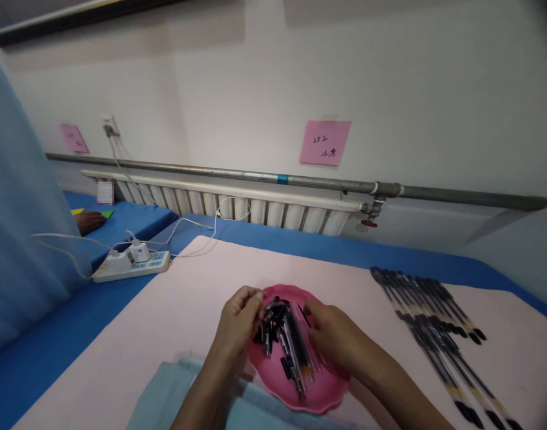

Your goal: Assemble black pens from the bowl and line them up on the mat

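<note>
A pink scalloped plate lies before me, heaped with black pen caps, small black parts and a bundle of clear pen tubes with dark refills. Over its left rim, my left hand has thumb and forefinger pinched together; whatever is between them is too small to make out. My right hand is above the plate's right side, slightly blurred, its fingers closed on a thin black pen part beside the clear tubes.
Two rows of black-capped pens lie at right on the pink sheet. Light-blue cloth is under my forearms. A power strip with chargers and white cables sits at left. A co-worker's hand shows beyond the blue curtain.
</note>
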Tool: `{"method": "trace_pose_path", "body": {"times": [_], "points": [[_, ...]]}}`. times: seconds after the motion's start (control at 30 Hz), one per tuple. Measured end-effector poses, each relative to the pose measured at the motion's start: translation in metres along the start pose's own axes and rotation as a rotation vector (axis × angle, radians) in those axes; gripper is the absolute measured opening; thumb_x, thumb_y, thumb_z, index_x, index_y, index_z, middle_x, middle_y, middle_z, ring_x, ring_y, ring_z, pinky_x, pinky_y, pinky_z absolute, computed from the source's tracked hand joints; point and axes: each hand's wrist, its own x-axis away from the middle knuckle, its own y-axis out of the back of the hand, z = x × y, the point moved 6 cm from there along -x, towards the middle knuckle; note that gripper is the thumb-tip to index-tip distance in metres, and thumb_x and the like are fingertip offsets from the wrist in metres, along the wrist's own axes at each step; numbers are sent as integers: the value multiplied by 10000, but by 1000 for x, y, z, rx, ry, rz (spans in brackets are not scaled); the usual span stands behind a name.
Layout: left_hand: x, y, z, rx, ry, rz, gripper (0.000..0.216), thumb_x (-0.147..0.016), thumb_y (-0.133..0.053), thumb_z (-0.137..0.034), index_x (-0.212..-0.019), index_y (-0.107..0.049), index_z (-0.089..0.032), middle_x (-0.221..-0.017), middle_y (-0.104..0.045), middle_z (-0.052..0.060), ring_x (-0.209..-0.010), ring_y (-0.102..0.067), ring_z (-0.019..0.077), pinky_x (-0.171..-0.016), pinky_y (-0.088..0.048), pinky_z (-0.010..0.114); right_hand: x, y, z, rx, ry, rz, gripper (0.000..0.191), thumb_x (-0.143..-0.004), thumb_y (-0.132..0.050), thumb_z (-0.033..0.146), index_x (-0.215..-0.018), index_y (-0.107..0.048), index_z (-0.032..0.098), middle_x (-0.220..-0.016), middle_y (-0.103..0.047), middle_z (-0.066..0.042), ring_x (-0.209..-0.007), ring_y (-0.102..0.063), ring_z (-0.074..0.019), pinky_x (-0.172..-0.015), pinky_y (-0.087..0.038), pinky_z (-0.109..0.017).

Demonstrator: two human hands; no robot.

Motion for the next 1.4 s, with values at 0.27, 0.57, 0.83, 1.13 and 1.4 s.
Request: {"method": "trace_pose_path", "body": {"times": [0.27,0.57,0.83,1.13,1.4], "points": [[2,-13,8,9,30,191,275,-744,-611,-424,-717,-554,-157,-519,-522,-60,-333,-340,23,-357,-236,166,-5,11,1,-221,-33,-76,84,-727,-508,173,-723,-587,202,-629,-639,2,-598,-587,-163,-552,-399,-246],[7,-21,11,122,98,233,302,-716,-663,-424,-751,-599,-130,-505,-553,-35,-350,-433,40,-369,-312,153,11,11,46,-616,108,44,85,-793,-471,202,-768,-551,213,-722,-681,12,-667,-632,-146,-607,-460,-240],[5,-10,4,237,94,120,375,-733,-631,-464,-954,-562,-170,-634,-608,1,-496,-601,129,-380,-441,186,1,-1,5,-74,35,-5,125,-746,-477,147,-797,-577,202,-770,-680,-29,-702,-618,-179,-601,-393,-250],[6,-10,11,272,129,90,426,-773,-593,-446,-1101,-508,-186,-626,-599,-2,-493,-610,143,-355,-451,191,-5,-14,-1,-143,-24,6,205,-662,-474,62,-793,-575,183,-807,-692,-37,-731,-631,-182,-613,-417,-249],[5,-8,9,328,159,56,378,-746,-651,-263,-1097,-550,-167,-682,-636,28,-607,-650,149,-518,-527,227,-2,-22,7,-153,46,-31,153,-728,-470,104,-793,-574,195,-812,-696,-37,-726,-631,-184,-605,-415,-250]]}}
